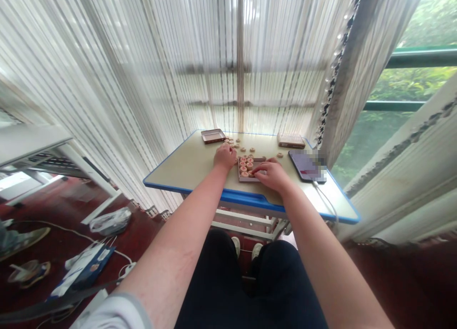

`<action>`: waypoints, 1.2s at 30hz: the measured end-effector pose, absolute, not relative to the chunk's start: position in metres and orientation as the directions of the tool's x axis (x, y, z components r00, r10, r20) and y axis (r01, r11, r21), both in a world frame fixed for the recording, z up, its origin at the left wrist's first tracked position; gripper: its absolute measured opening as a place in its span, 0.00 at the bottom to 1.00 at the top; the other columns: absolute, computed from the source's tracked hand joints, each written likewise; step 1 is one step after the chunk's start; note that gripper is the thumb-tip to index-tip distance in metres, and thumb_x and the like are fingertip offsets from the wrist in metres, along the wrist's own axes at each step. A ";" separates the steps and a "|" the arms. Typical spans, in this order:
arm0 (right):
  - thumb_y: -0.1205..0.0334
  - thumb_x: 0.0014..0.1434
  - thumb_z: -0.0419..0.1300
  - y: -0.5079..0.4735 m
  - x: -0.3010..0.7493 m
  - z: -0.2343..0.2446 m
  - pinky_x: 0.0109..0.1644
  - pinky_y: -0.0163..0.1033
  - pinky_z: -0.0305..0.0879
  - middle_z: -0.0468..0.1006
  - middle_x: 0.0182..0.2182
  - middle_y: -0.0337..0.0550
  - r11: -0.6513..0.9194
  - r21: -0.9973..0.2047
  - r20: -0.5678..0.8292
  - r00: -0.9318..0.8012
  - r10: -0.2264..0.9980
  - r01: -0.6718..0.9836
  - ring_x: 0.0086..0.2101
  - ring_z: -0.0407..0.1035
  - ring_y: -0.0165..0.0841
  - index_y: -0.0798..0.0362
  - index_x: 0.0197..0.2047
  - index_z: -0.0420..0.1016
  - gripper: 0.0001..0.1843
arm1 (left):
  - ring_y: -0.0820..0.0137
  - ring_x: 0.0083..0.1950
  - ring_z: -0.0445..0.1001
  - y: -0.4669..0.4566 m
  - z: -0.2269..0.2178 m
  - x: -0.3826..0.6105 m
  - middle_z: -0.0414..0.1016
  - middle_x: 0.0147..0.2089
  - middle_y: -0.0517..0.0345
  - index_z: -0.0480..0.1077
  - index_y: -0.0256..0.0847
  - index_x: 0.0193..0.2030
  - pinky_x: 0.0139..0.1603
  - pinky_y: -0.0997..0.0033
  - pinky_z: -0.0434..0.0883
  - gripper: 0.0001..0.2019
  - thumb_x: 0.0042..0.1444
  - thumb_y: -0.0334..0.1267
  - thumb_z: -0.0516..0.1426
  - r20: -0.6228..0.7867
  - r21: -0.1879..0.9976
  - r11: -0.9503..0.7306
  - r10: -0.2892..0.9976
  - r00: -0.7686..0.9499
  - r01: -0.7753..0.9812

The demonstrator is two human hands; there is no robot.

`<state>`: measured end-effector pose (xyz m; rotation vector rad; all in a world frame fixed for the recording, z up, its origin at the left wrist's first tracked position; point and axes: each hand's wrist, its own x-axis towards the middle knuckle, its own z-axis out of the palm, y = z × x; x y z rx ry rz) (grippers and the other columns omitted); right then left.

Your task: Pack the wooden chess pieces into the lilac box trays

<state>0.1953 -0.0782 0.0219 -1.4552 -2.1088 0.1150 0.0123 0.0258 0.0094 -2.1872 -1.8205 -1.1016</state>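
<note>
A shallow box (244, 179) stands near the table's front edge, with several round wooden Chinese chess pieces (243, 169) with red markings in rows in its left part. My right hand (274, 174) reaches over the box's right side. Its fingertips pinch a chess piece (251, 174) in the nearest row. Left of the box, my left hand (224, 156) has its fingers curled in, close to loose pieces (237, 140) scattered behind it. Whatever is in the left fingers is hidden. Part of the box's inside is covered by my right hand.
An open box lid (213, 136) lies at the table's back left. Another flat box (291, 140) sits at the back right. A phone (303, 166) with a white cable (326, 199) rests on the right. A sheer curtain (214, 57) hangs behind the blue-edged table (178, 169).
</note>
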 end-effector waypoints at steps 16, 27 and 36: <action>0.61 0.51 0.57 -0.079 0.195 0.022 0.48 0.38 0.59 0.79 0.30 0.40 0.403 -0.388 0.410 -0.236 0.881 0.829 0.42 0.65 0.38 0.46 0.34 0.81 0.11 | 0.65 0.41 0.70 0.026 0.009 0.012 0.72 0.36 0.48 0.69 0.38 0.31 0.45 0.66 0.67 0.11 0.57 0.39 0.48 0.550 0.341 -0.286 0.833 0.057 0.896; 0.65 0.51 0.55 -0.081 0.194 0.025 0.50 0.40 0.57 0.80 0.34 0.38 0.530 -0.360 0.462 -0.347 0.816 0.768 0.39 0.66 0.35 0.48 0.32 0.81 0.12 | 0.67 0.40 0.70 0.018 0.011 0.012 0.73 0.35 0.51 0.71 0.39 0.31 0.45 0.67 0.66 0.12 0.57 0.40 0.49 0.565 0.298 -0.353 0.814 0.134 0.887; 0.65 0.50 0.56 -0.076 0.197 0.018 0.49 0.40 0.59 0.80 0.32 0.40 0.501 -0.404 0.484 -0.286 0.827 0.765 0.40 0.67 0.37 0.49 0.32 0.81 0.11 | 0.67 0.38 0.70 0.015 0.009 0.010 0.76 0.33 0.53 0.73 0.39 0.29 0.45 0.68 0.64 0.12 0.55 0.40 0.51 0.565 0.274 -0.427 0.797 0.215 0.862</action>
